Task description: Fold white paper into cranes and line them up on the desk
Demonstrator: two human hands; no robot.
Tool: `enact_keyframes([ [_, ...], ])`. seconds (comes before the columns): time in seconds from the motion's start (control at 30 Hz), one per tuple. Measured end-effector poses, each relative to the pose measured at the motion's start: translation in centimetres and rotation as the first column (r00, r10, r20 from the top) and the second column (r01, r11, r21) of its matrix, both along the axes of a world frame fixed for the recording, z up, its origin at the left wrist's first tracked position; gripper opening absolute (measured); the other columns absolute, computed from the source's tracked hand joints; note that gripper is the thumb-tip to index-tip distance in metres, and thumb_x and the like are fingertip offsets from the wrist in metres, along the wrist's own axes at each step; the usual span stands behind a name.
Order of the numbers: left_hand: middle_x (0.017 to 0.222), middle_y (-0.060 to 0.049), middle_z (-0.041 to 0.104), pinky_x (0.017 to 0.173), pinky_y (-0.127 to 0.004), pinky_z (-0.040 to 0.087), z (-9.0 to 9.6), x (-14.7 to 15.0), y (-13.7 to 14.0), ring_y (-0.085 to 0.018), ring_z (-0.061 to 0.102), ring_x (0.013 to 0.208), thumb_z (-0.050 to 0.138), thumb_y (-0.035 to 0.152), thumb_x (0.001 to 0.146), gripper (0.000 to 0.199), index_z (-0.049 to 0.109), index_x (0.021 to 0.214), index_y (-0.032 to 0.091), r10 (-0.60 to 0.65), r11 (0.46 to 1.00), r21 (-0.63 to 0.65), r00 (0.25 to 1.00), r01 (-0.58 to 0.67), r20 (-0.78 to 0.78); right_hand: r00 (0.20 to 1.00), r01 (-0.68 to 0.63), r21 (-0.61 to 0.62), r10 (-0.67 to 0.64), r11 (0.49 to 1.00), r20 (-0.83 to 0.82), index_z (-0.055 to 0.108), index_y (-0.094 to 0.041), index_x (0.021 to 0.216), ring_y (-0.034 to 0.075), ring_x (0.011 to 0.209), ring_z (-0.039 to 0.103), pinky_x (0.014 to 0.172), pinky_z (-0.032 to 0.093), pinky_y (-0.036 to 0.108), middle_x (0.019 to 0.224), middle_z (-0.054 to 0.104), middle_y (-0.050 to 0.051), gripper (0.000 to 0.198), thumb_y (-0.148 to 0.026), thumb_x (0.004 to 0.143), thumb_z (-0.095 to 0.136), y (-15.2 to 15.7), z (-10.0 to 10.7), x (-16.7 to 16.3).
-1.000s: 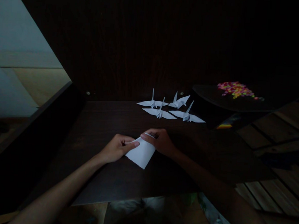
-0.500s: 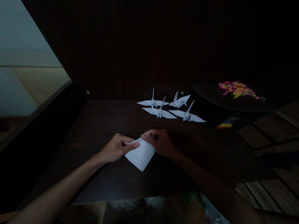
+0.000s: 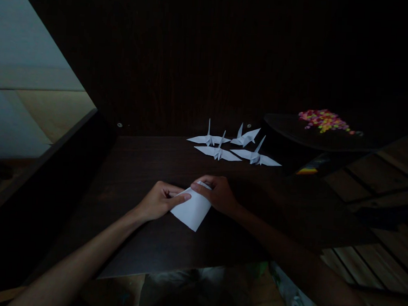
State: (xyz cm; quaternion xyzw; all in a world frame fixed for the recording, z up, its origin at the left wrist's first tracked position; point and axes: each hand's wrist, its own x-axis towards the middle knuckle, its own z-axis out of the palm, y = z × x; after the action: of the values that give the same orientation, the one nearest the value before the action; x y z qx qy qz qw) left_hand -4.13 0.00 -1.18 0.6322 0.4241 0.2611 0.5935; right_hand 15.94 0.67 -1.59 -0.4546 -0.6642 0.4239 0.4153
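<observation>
A folded square of white paper (image 3: 193, 212) is held between my two hands, one corner pointing toward me. My left hand (image 3: 160, 200) pinches its left corner, thumb on top and fingers underneath. At the upper right edge, my right hand (image 3: 218, 193) is closed on the paper, its thumb pressed near the top corner. The fingers beneath the sheet are hidden. Beyond my hands, several white paper cranes (image 3: 218, 153) with spread wings stand grouped on the dark wooden surface.
A dark rounded shelf (image 3: 285, 130) at the right bears a pile of small colourful pieces (image 3: 325, 120). Below it lies a small object with a yellow and orange stripe (image 3: 307, 171). A dark panel (image 3: 182, 58) rises behind, and a raised side board (image 3: 49, 161) borders the left.
The right thumb has shifted slightly left along the paper's top edge. The paper's near corner sits a little higher. Both hands keep their hold.
</observation>
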Motion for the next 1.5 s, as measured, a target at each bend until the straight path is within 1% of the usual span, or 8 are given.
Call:
enact_keyframes([
  [0.37, 0.071, -0.006, 0.072, 0.053, -0.022, 0.041, -0.13, 0.09, 0.02, -0.014, 0.059, 0.057, 0.069, 0.039, 0.078, 0.035, 0.076, 0.093, 0.009, 0.006, 1.0, -0.004, 1.0, -0.006, 0.021, 1.0, 0.027, 0.072, -0.027, 0.997, 0.004, 0.072, -0.016, 0.074, 0.014, 0.062, 0.065, 0.055, 0.045, 0.022, 0.069, 0.072, 0.003, 0.018, -0.032, 0.079, 0.065, -0.11, -0.45, -0.14],
  [0.6, 0.074, -0.007, 0.073, 0.054, -0.023, 0.043, -0.21, 0.09, 0.05, -0.015, 0.06, 0.059, 0.07, 0.04, 0.077, 0.035, 0.076, 0.096, 0.01, 0.009, 1.0, -0.016, 0.999, -0.009, 0.033, 1.0, 0.029, 0.09, -0.029, 0.995, 0.004, 0.073, -0.016, 0.073, 0.014, 0.061, 0.065, 0.054, 0.046, 0.022, 0.069, 0.073, 0.003, 0.018, -0.031, 0.078, 0.064, -0.24, -0.3, -0.21],
  [0.83, 0.068, -0.004, 0.069, 0.053, -0.021, 0.04, 0.16, 0.17, -0.11, -0.013, 0.056, 0.057, 0.068, 0.041, 0.079, 0.035, 0.076, 0.09, 0.009, -0.011, 1.0, -0.005, 1.0, 0.011, 0.022, 0.999, 0.05, 0.172, -0.053, 0.984, 0.012, 0.073, -0.016, 0.072, 0.015, 0.062, 0.066, 0.057, 0.048, 0.022, 0.07, 0.074, 0.004, 0.018, -0.031, 0.079, 0.065, -0.37, -0.15, -0.06],
  [0.97, 0.063, -0.001, 0.065, 0.051, -0.019, 0.036, 0.62, 0.2, -0.02, -0.011, 0.053, 0.055, 0.061, 0.044, 0.085, 0.037, 0.075, 0.08, 0.009, 0.002, 0.999, 0.043, 1.0, -0.003, 0.03, 0.997, 0.068, 0.239, -0.071, 0.969, 0.004, 0.073, -0.017, 0.072, 0.015, 0.062, 0.067, 0.059, 0.049, 0.022, 0.07, 0.074, 0.003, 0.016, -0.029, 0.079, 0.065, -0.3, 0.04, 0.17],
  [1.03, 0.062, -0.001, 0.066, 0.051, -0.019, 0.036, 0.7, 0.17, 0.02, -0.01, 0.053, 0.055, 0.06, 0.044, 0.085, 0.038, 0.075, 0.078, 0.009, 0.0, 0.998, 0.056, 0.999, -0.002, 0.033, 0.997, 0.07, 0.256, -0.073, 0.964, 0.001, 0.073, -0.018, 0.072, 0.015, 0.062, 0.067, 0.059, 0.049, 0.022, 0.068, 0.073, 0.002, 0.015, -0.028, 0.079, 0.065, -0.26, 0.05, 0.2],
  [1.13, 0.069, -0.003, 0.07, 0.053, -0.02, 0.039, 0.57, 0.13, -0.03, -0.012, 0.056, 0.058, 0.063, 0.041, 0.084, 0.034, 0.076, 0.086, 0.01, -0.015, 0.999, 0.049, 0.999, 0.013, 0.048, 0.997, 0.075, 0.258, -0.077, 0.963, -0.004, 0.073, -0.018, 0.072, 0.015, 0.062, 0.067, 0.059, 0.05, 0.022, 0.069, 0.073, 0.002, 0.015, -0.028, 0.079, 0.065, -0.28, -0.09, 0.16],
  [1.23, 0.077, -0.006, 0.074, 0.057, -0.021, 0.044, 0.34, 0.15, -0.15, -0.014, 0.061, 0.062, 0.065, 0.04, 0.083, 0.032, 0.077, 0.094, 0.011, 0.012, 0.999, 0.039, 0.997, -0.015, 0.071, 0.997, 0.075, 0.245, -0.078, 0.967, 0.003, 0.073, -0.018, 0.073, 0.015, 0.062, 0.067, 0.059, 0.05, 0.023, 0.069, 0.073, 0.002, 0.017, -0.03, 0.081, 0.064, -0.38, -0.25, 0.09],
  [1.5, 0.084, -0.009, 0.076, 0.059, -0.025, 0.049, 0.07, 0.21, -0.3, -0.019, 0.066, 0.067, 0.069, 0.039, 0.08, 0.034, 0.075, 0.1, 0.013, 0.054, 0.997, 0.045, 0.997, -0.057, 0.063, 0.997, 0.076, 0.22, -0.08, 0.973, 0.008, 0.072, -0.018, 0.073, 0.016, 0.063, 0.067, 0.061, 0.05, 0.025, 0.07, 0.073, 0.003, 0.018, -0.032, 0.081, 0.063, -0.52, -0.2, 0.04],
])
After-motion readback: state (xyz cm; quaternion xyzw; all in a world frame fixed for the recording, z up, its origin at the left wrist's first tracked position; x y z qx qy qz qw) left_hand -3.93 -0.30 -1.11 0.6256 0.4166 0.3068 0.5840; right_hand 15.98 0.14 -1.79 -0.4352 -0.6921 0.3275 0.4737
